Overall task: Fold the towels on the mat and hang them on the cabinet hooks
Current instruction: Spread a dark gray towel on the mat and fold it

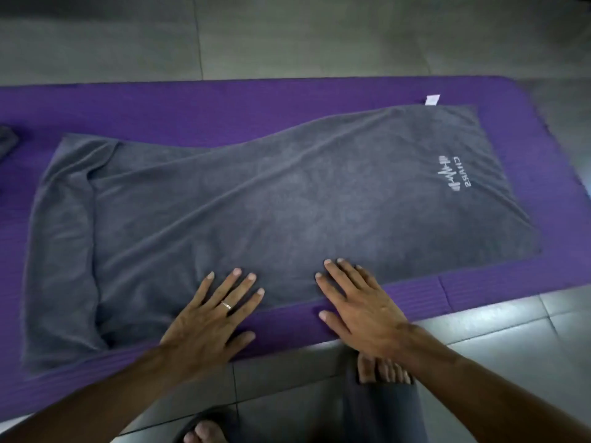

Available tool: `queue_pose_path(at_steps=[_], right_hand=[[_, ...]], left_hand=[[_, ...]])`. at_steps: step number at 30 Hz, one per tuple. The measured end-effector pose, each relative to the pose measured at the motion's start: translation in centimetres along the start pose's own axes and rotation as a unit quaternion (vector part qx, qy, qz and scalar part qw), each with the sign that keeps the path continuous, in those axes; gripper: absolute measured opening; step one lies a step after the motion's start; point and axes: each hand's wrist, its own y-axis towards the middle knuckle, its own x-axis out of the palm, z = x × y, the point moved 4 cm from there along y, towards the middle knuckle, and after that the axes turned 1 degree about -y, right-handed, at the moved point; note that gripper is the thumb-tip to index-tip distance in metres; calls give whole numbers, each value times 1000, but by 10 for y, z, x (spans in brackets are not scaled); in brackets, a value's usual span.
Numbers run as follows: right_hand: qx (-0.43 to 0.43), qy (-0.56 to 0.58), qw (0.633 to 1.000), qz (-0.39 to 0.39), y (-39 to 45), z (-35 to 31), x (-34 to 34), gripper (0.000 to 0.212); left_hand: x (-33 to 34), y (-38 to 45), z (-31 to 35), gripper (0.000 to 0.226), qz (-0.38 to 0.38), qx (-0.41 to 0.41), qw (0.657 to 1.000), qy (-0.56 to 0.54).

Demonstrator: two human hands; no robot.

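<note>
A large grey towel (pixel 256 203) lies spread lengthwise on the purple mat (pixel 192 107), with a white logo near its right end and a white tag at the far right corner. Its left end is folded over and wrinkled. My left hand (pixel 211 318) lies flat with spread fingers on the towel's near edge, a ring on one finger. My right hand (pixel 358 302) rests flat beside it, fingers on the same near edge and thumb on the mat. No cabinet hooks are in view.
Grey tiled floor (pixel 287 33) surrounds the mat. Part of another grey cloth (pixel 8 140) shows at the mat's far left edge. My feet (pixel 382 370) and a grey trouser leg are on the tiles just below my hands.
</note>
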Motion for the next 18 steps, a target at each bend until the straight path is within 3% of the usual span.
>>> queue_pose_path(at_steps=[4,7,13,15,18], right_hand=[[34,32,995,92,65,10,-46,49],[41,43,993,101,126,22,-79,42],[59,92,983,146,238,55,-122,33],[50,94,983,151,267,61,-128,31],[39,96,983,149,298,61,-132,30]], left_hand=[[-21,27,-16,65,75,-42,995,-52],[-44,59,-55,63,139,-109,982,-73],[-86,132,-179,44,229,-283,923,-123],[-90,151,-214,45,204,-333,909,-143],[-78,164,-241,45,114,-342,918,-167]])
